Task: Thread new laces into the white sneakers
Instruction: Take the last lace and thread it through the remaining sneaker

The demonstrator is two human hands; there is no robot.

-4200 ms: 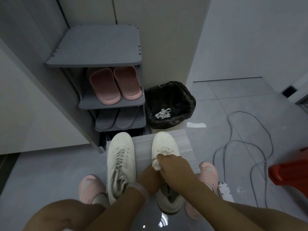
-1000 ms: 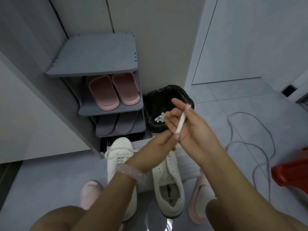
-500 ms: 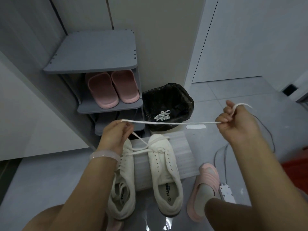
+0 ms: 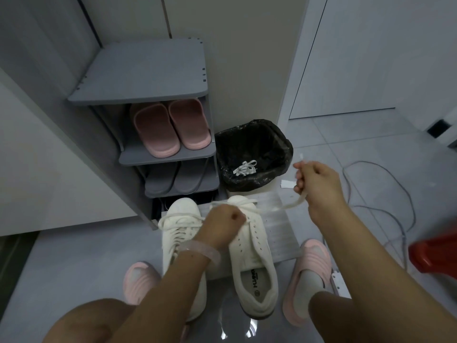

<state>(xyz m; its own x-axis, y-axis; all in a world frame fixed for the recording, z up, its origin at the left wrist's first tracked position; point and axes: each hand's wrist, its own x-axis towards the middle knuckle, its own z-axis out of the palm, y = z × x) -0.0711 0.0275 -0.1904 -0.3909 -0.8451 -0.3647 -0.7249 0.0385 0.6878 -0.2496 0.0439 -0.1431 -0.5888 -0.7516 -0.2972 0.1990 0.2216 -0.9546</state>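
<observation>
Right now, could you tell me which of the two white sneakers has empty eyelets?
The right-hand sneaker, with the printed insole; its eyelet holes show bare, while the left-hand sneaker is laced.

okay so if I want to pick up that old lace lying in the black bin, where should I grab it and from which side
Take the old lace at its bunched middle, where the loops cross, with a fingertip pinch grip. Come straight down from above: it lies loose at the bottom of the bin, whose liner walls rise all round it, so the open top looks like the only clear way in.
</observation>
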